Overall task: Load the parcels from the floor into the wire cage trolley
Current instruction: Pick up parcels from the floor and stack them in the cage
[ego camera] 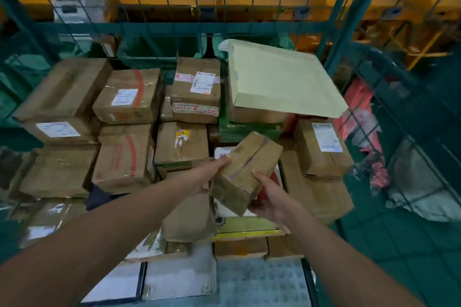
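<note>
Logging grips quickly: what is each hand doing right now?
Left hand: grips the small brown parcel on its left side.
Right hand: holds the same parcel from below right.

A small brown parcel, taped along its top, sits tilted at centre frame, above the stacked parcels filling the green wire cage. A flat pale box tops the pile at upper right.
</note>
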